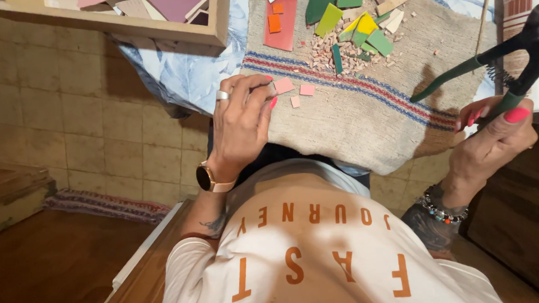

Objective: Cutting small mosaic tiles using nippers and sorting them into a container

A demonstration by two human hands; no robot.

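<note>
Nearest to the camera is the person's white shirt with orange letters. Just past it, at about 10 o'clock, the left hand rests at the near edge of the cloth, a coarse beige mat with blue and red stripes that covers the surface. Its fingers are curled and pressed together; they seem to pinch something small, but I cannot tell what, because the fingers hide it. A ring and a watch are on this hand.

Just beside its fingertips, at 3 o'clock from the hand, lie three small pink pieces, already cut to little squares.

At 3 o'clock of the view, the right hand is closed around the green handles of the nippers. The black head of the tool points up and away, off the cloth, and nothing shows between its blades.

Farther, at 12 o'clock, there is a pile of chips with green and yellow tiles around it, and a red tile with two orange bits on it. At 11 o'clock stands a wooden tray with larger tiles.

I judge that the cutting is partly done: many chips and few squares are ready, while several big tiles are not yet cut.
</note>
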